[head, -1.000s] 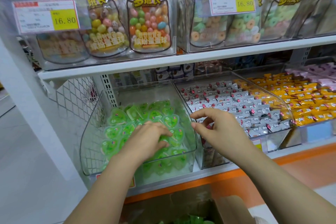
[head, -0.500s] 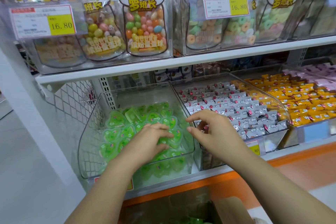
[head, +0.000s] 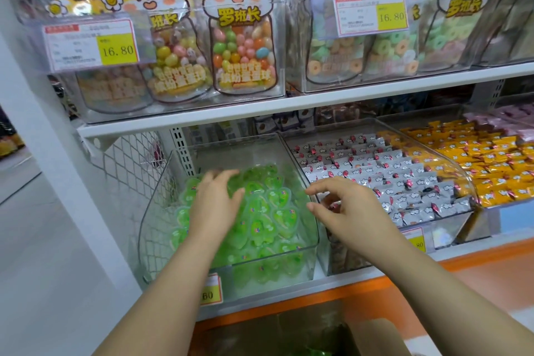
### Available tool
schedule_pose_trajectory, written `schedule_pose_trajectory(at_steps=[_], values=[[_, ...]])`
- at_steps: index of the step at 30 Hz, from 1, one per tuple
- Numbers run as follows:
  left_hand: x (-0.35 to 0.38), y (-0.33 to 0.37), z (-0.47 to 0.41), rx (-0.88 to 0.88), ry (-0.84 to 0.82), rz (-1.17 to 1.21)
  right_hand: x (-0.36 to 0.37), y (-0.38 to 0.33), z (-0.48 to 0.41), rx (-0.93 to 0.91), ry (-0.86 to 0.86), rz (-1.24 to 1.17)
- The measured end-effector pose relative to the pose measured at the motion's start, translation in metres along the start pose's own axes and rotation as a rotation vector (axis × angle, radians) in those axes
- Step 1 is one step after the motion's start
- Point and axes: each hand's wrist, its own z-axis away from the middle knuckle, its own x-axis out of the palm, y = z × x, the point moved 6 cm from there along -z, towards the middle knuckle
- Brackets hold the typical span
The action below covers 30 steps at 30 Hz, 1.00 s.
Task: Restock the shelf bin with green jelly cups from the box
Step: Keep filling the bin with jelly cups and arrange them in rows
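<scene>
A clear plastic shelf bin (head: 313, 235) on the lower shelf holds a heap of green heart-shaped jelly cups (head: 271, 211). My left hand (head: 215, 205) lies flat on the left part of the heap, fingers stretched toward the back of the bin. My right hand (head: 346, 208) hovers at the bin's right wall, fingers loosely bent, holding nothing. The cardboard box (head: 372, 335) shows at the bottom edge below the shelf, with a bit of green inside.
Right of the green bin stand a bin of white-and-red wrapped sweets (head: 384, 170) and a bin of yellow packets (head: 491, 162). The upper shelf (head: 289, 107) carries candy bags in clear bins with price tags. A white post (head: 43, 139) and wire mesh close the left side.
My left hand has slid from the middle of the heap toward the back left, fingers spreading out. My right hand stays by the bin's right wall. The camera has shifted slightly.
</scene>
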Motion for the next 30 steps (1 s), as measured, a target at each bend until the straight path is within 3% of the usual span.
schedule_pose_trajectory(at_steps=[3, 7, 10, 15, 30], values=[[-0.004, -0.019, -0.018, -0.149, -0.025, -0.245, 0.002, 0.0, -0.005, 0.001, 0.0, 0.021], [0.006, -0.02, -0.036, -0.075, -0.089, -0.562, 0.003, 0.001, -0.008, -0.012, -0.008, 0.026], [0.012, -0.017, -0.042, -0.033, -0.083, -0.607, 0.004, 0.0, -0.007, -0.023, -0.015, 0.04], [0.012, -0.013, -0.039, 0.029, -0.059, -0.508, 0.005, 0.0, -0.006, -0.039, -0.017, 0.052], [-0.024, 0.011, -0.014, 0.136, 0.208, 0.261, 0.004, 0.0, -0.005, -0.035, -0.059, 0.042]])
